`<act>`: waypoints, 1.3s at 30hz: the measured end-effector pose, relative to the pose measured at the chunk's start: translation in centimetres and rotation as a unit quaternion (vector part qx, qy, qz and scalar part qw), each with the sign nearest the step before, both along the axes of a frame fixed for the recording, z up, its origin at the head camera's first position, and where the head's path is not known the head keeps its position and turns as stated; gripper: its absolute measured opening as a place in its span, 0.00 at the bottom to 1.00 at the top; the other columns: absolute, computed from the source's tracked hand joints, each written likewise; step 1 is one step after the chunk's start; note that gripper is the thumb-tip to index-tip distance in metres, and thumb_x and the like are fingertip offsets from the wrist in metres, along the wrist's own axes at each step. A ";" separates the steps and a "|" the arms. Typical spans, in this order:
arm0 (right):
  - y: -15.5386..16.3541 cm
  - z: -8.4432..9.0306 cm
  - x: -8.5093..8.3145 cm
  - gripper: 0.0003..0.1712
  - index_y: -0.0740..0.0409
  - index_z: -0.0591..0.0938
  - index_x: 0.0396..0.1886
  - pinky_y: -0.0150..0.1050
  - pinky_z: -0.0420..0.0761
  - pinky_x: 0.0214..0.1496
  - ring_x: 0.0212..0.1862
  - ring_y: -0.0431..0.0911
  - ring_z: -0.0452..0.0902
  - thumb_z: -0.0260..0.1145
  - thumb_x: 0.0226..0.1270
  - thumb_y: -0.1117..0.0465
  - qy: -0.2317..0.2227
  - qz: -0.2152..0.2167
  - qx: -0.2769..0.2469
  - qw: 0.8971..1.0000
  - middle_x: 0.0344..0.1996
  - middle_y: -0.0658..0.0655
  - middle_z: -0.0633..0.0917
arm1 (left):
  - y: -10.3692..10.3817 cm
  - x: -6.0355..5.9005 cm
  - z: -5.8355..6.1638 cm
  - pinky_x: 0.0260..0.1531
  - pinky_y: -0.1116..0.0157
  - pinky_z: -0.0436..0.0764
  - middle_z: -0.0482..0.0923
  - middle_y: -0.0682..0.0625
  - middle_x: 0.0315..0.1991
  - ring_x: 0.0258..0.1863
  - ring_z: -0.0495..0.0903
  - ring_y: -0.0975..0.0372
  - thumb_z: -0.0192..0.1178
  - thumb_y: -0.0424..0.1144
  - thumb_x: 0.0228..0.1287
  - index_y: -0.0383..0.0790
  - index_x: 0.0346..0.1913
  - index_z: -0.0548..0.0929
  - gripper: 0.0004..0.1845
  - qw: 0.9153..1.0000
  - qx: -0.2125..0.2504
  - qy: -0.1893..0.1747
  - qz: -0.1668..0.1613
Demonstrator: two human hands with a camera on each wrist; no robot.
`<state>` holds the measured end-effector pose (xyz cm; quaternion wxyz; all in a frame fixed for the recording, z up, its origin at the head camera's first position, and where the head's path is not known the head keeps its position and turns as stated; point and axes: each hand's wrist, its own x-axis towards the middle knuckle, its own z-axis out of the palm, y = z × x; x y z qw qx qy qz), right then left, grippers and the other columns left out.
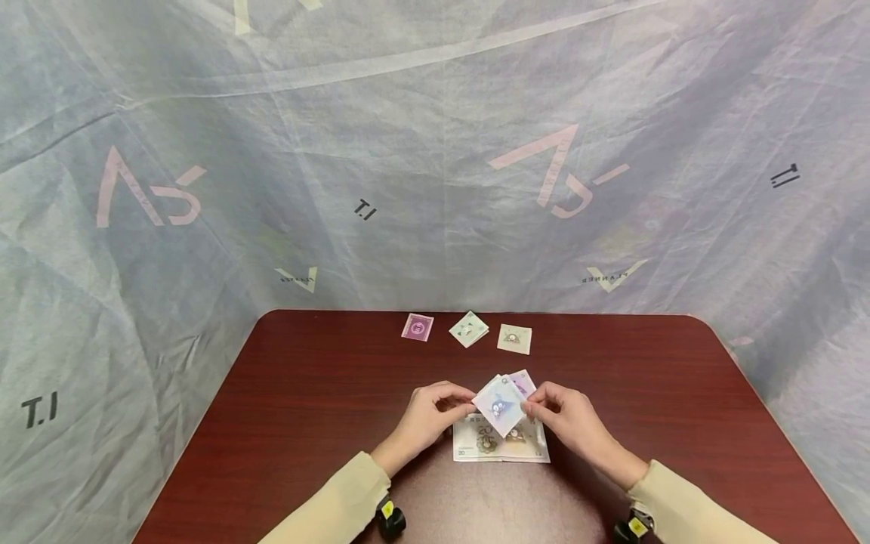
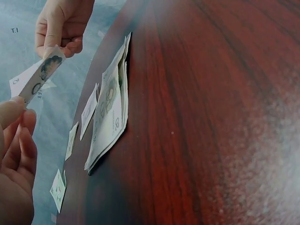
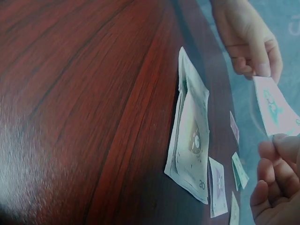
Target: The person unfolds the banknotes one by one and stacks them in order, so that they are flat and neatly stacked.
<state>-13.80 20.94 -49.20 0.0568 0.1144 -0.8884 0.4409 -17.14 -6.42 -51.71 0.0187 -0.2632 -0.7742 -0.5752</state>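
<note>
Between my two hands a small folded banknote [image 1: 499, 408] is held up, pale with a blue-violet figure. The left hand [image 1: 428, 412] pinches its left corner between thumb and fingers, and the right hand [image 1: 571, 417] pinches the right corner. Both wrist views show the pinches, with the note [image 3: 273, 108] off the table. Below it lies a wider pile of banknotes [image 1: 470, 447] marked 20, several layers thick at its edge in the left wrist view. A folded purple note [image 3: 218, 187] lies just beyond the pile, partly hidden by the held note in the head view.
Along the far side of the dark red wooden table [image 1: 326, 378] lie three folded notes: a magenta one [image 1: 418, 328], a green one [image 1: 469, 329] and a beige-brown one [image 1: 514, 339]. A grey printed cloth [image 1: 408, 151] hangs behind and at both sides.
</note>
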 end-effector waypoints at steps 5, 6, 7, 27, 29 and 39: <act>-0.2 -0.1 0.1 0.11 0.45 0.84 0.27 0.32 0.72 0.29 0.26 0.32 0.71 0.77 0.63 0.65 0.036 -0.009 -0.008 0.999 0.21 0.46 0.83 | -0.1 -0.1 0.0 0.33 0.72 0.81 0.89 0.52 0.36 0.31 0.80 0.71 0.74 0.36 0.64 0.43 0.40 0.92 0.04 1.000 0.002 0.004 0.009; -0.2 -0.1 0.1 0.11 0.45 0.85 0.27 0.32 0.72 0.29 0.26 0.32 0.71 0.76 0.63 0.65 0.040 -0.008 -0.010 0.999 0.21 0.46 0.83 | -0.1 -0.2 0.0 0.33 0.72 0.81 0.89 0.53 0.36 0.32 0.80 0.71 0.74 0.36 0.64 0.43 0.40 0.92 0.03 1.000 -0.001 0.004 0.013; -0.2 0.0 0.1 0.11 0.46 0.85 0.27 0.32 0.73 0.28 0.26 0.32 0.72 0.76 0.63 0.66 0.043 -0.007 -0.013 0.999 0.21 0.47 0.83 | -0.2 -0.2 0.0 0.33 0.72 0.80 0.89 0.53 0.35 0.31 0.80 0.71 0.74 0.37 0.64 0.44 0.40 0.92 0.03 1.000 -0.004 0.005 0.015; 0.6 1.6 -0.4 0.04 0.55 0.86 0.33 0.32 0.78 0.33 0.28 0.43 0.82 0.73 0.69 0.64 -0.003 -0.023 -0.098 0.995 0.26 0.55 0.88 | -0.5 -0.7 -0.1 0.29 0.72 0.72 0.81 0.52 0.30 0.28 0.73 0.65 0.71 0.36 0.66 0.42 0.40 0.89 0.03 0.999 -0.018 -0.028 0.027; 0.7 1.7 -0.4 0.04 0.55 0.86 0.33 0.32 0.76 0.32 0.28 0.42 0.81 0.73 0.69 0.64 0.001 -0.030 -0.092 0.995 0.25 0.55 0.87 | -0.6 -0.7 -0.2 0.28 0.72 0.71 0.81 0.52 0.29 0.27 0.73 0.67 0.70 0.35 0.67 0.40 0.40 0.88 0.03 0.999 -0.009 -0.044 0.029; 1.1 1.2 0.1 0.03 0.52 0.86 0.34 0.33 0.74 0.31 0.28 0.36 0.74 0.73 0.69 0.61 -0.002 -0.047 -0.070 0.996 0.26 0.47 0.84 | -0.9 -0.6 0.1 0.34 0.73 0.77 0.88 0.52 0.30 0.29 0.80 0.69 0.70 0.36 0.68 0.40 0.38 0.88 0.03 0.996 -0.006 -0.065 0.058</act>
